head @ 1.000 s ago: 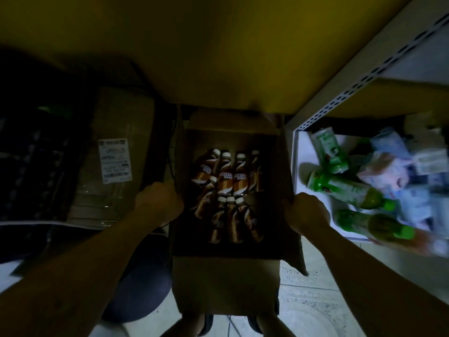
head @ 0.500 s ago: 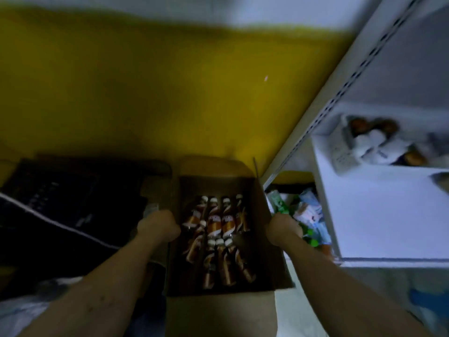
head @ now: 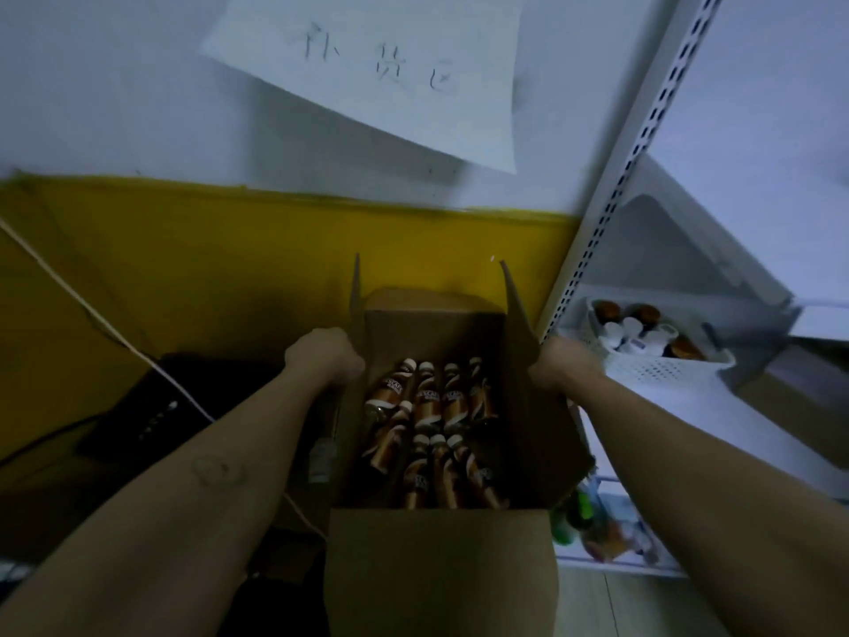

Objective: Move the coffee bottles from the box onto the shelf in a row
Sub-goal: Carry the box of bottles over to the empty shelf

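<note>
An open cardboard box (head: 441, 572) is held in front of me, its flaps standing up. Several brown coffee bottles (head: 429, 406) with white caps lie loosely inside it, in two rough layers. My left hand (head: 324, 356) grips the box's left wall and my right hand (head: 563, 367) grips its right wall. The white shelf (head: 716, 420) is to the right of the box, at about the height of my right forearm.
A white perforated basket (head: 661, 367) with small bottles sits on the shelf by the slotted upright post (head: 629, 167). Green bottles and packets (head: 592, 531) fill the lower shelf. A paper sign (head: 381, 71) hangs on the wall. Dark equipment (head: 151, 406) and a cable are at left.
The box has risen from floor level up to the height of the white shelf, both hands still holding its sides. My view has tilted up to the wall and sign.
</note>
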`<action>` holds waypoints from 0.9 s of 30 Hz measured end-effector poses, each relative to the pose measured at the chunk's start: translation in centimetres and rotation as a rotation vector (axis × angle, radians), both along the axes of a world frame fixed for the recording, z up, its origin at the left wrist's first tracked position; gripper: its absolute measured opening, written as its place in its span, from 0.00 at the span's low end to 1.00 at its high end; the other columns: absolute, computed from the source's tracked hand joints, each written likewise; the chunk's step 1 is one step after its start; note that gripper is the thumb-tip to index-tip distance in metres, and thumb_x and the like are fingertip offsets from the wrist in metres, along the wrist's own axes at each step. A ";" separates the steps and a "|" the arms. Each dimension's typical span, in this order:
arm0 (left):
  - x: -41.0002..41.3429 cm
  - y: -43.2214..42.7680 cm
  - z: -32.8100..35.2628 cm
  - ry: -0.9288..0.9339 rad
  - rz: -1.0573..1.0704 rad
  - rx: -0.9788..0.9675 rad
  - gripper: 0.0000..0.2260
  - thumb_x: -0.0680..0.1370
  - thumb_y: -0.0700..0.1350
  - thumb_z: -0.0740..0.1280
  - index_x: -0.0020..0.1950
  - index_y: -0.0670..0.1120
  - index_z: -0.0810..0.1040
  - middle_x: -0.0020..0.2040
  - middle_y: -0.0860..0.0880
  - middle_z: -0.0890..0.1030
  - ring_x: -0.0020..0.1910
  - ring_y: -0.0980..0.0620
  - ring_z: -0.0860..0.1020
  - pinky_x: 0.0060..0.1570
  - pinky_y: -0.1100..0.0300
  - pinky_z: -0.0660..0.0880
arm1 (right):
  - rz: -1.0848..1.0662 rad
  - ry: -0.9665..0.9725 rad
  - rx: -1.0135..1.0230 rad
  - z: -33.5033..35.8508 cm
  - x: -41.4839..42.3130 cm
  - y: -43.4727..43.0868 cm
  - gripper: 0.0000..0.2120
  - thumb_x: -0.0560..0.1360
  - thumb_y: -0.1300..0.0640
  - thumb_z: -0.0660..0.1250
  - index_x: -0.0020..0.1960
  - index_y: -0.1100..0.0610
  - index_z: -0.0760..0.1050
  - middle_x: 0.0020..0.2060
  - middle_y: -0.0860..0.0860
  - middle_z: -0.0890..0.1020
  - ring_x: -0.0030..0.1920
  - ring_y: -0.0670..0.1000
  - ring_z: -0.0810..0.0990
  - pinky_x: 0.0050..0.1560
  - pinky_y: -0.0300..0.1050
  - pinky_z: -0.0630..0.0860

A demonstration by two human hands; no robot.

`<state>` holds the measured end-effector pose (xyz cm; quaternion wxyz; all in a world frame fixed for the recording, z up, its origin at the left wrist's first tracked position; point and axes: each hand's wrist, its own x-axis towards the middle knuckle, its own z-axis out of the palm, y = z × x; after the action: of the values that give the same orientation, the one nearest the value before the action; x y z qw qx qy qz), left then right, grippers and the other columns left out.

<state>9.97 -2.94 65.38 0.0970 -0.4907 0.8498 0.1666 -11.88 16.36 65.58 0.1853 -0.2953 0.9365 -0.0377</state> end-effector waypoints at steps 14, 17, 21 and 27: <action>6.1 15.4 9.8 0.097 0.119 -0.290 0.11 0.75 0.49 0.61 0.36 0.45 0.71 0.34 0.48 0.73 0.30 0.50 0.71 0.27 0.60 0.65 | 0.175 0.219 -0.143 10.2 4.6 10.9 0.10 0.76 0.55 0.64 0.39 0.59 0.71 0.34 0.56 0.76 0.35 0.55 0.77 0.29 0.45 0.69; 8.4 17.8 9.7 0.069 0.122 -0.244 0.13 0.77 0.49 0.60 0.33 0.45 0.69 0.31 0.48 0.70 0.28 0.49 0.68 0.27 0.60 0.64 | 0.209 0.214 -0.114 10.7 6.0 12.8 0.09 0.76 0.54 0.65 0.42 0.60 0.73 0.36 0.55 0.75 0.37 0.56 0.77 0.31 0.45 0.70; 11.3 21.4 8.4 0.058 0.118 -0.196 0.13 0.78 0.49 0.59 0.36 0.45 0.71 0.33 0.47 0.72 0.30 0.48 0.70 0.28 0.59 0.66 | 0.207 0.199 -0.057 10.1 8.7 15.7 0.09 0.76 0.53 0.64 0.48 0.59 0.75 0.38 0.53 0.76 0.38 0.54 0.74 0.36 0.46 0.67; 18.1 27.7 7.6 0.115 0.104 -0.140 0.12 0.77 0.49 0.60 0.37 0.44 0.73 0.34 0.46 0.74 0.31 0.47 0.72 0.31 0.58 0.70 | 0.182 0.228 -0.083 9.8 15.0 21.7 0.09 0.75 0.53 0.67 0.48 0.59 0.72 0.41 0.54 0.72 0.42 0.54 0.72 0.41 0.48 0.71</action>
<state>28.11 24.79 73.03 0.0047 -0.5294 0.8369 0.1394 3.17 38.03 75.41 0.0679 -0.3885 0.9186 -0.0254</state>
